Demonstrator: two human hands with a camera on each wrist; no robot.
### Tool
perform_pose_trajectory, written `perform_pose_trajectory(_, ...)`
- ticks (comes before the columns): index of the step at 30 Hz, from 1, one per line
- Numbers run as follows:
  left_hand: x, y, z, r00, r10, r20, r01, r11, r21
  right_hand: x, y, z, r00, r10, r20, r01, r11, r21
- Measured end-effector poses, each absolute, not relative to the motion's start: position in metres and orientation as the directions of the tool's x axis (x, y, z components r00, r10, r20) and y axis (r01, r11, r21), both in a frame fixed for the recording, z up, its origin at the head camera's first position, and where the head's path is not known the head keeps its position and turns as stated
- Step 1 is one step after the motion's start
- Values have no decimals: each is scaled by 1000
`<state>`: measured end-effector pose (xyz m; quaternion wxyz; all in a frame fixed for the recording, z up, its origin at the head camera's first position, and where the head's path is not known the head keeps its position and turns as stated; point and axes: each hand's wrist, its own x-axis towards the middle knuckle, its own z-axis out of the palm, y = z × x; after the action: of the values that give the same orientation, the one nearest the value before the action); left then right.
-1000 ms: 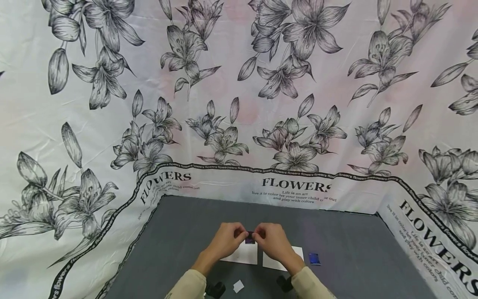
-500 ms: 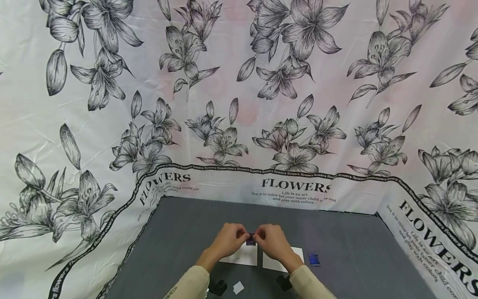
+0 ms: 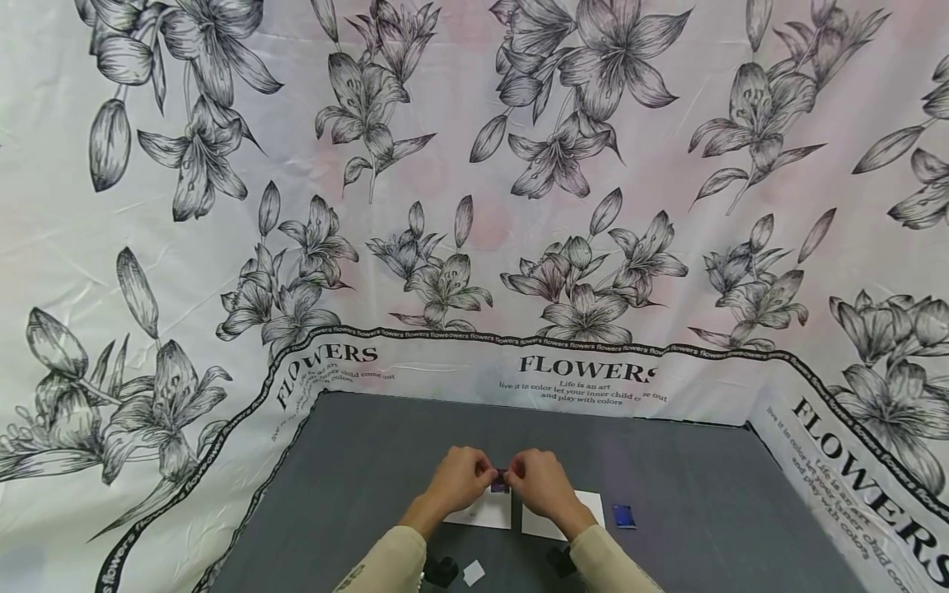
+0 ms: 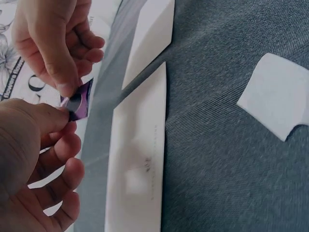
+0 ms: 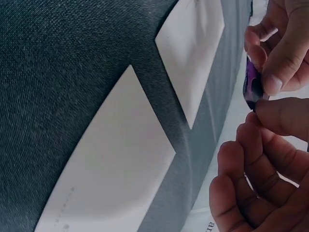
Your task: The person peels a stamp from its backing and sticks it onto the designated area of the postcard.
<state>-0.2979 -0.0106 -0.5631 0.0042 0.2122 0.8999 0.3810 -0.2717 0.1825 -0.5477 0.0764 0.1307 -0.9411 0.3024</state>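
A small, flat purple-and-black packet [image 3: 500, 484] is up between both hands, above the far edge of the white cards in the head view. My left hand [image 3: 461, 478] pinches one side of it between thumb and forefinger. From the other side my right hand [image 3: 541, 484] pinches it the same way, the fingertips of both hands close together at its edge. In the left wrist view the packet [image 4: 83, 104] shows a purple face with a dark round patch. Fingertips hide part of it. In the right wrist view the packet [image 5: 252, 84] appears nearly edge-on.
Two white cards, a left one [image 3: 485, 512] and a right one [image 3: 539, 527], lie side by side on the grey tabletop [image 3: 704, 494]. To their right is a small blue packet [image 3: 624, 516]. A small white piece [image 3: 473, 572] lies nearer the body. Flower-printed cloth [image 3: 445, 165] surrounds the table.
Both hands have shifted slightly toward the body and a little right in the head view, still pinching the purple packet. The left forearm has swung slightly rightward.
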Motion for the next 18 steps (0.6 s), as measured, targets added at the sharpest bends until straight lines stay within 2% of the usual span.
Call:
perform_pose_trajectory(10,-302,1,-577,-926,333,176,358,634,685,-275,180,-557,-977,-130,170,-204,812,-547)
perform_pose_trajectory(18,-341,9,-640,-926,313,212,376,697,610,-279,181,-562,-987,-105,121,-154,822,-548)
